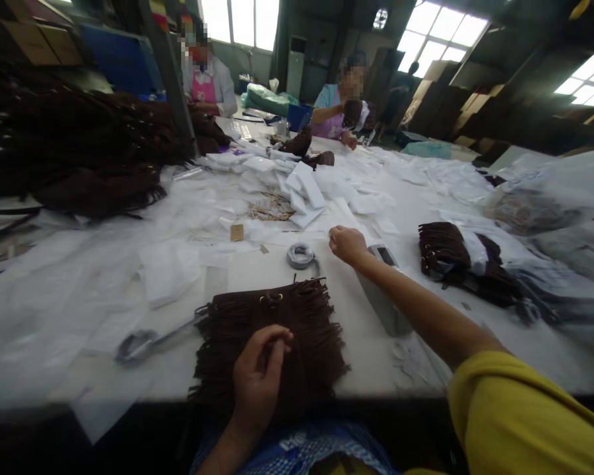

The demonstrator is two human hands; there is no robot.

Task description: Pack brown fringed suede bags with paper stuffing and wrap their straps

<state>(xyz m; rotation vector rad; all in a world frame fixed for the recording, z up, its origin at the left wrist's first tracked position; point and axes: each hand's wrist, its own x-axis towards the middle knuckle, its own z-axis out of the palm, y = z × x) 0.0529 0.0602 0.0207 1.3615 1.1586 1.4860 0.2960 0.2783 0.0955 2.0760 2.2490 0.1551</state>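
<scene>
A dark brown fringed bag (277, 330) lies flat at the near edge of the white table (79, 297). My left hand (260, 379) rests on its lower part with the fingers curled and pinched on the fringe. My right hand (347, 244) is stretched out over the table, closed in a fist beside white paper sheets (304, 191); what it holds is hidden. A roll of grey tape (301, 256) lies just left of that hand. A grey handheld device (383, 290) lies under my right forearm.
Scissors (143, 343) lie left of the bag. Another brown fringed bag (455, 257) with plastic wrapping sits at the right. A heap of brown bags (79, 152) fills the far left. Two seated people (208, 72) work at the far end.
</scene>
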